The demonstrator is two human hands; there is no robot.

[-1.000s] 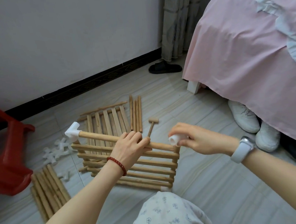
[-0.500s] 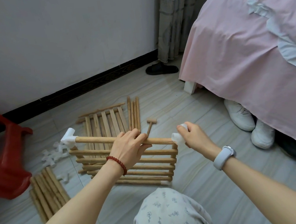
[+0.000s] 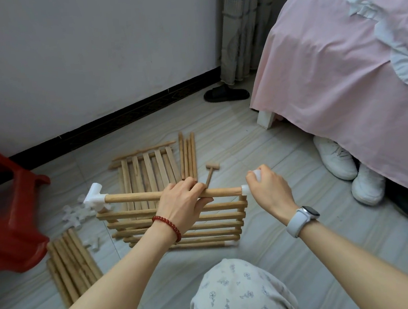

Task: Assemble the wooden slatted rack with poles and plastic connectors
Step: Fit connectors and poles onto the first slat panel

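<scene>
A wooden pole (image 3: 132,197) is held level above the floor (image 3: 269,235), and the left hand (image 3: 181,204) is wrapped around it near its middle, fingers curled over the top. A white plastic connector (image 3: 94,197) is fitted on the pole's left end. At the pole's right end, a second white connector (image 3: 245,188) is seen on the tip, and the right hand (image 3: 268,189) is closed around it from above, so most of it is hidden. Just under the pole, a slatted panel (image 3: 175,226) is stood up on its edge, with its slats running the same way as the pole. Behind the pole, another slatted panel (image 3: 146,170) is laid flat on the floor, with a few loose poles (image 3: 187,157) beside it and a small wooden mallet (image 3: 211,172) just right of those. Left of the pole, a heap of spare white connectors (image 3: 74,214) is seen, and below them a bundle of poles (image 3: 71,264) is laid on the floor. Both arms are stretched forward, a red bead bracelet (image 3: 167,226) on the left wrist and a white watch (image 3: 301,219) on the right.
</scene>
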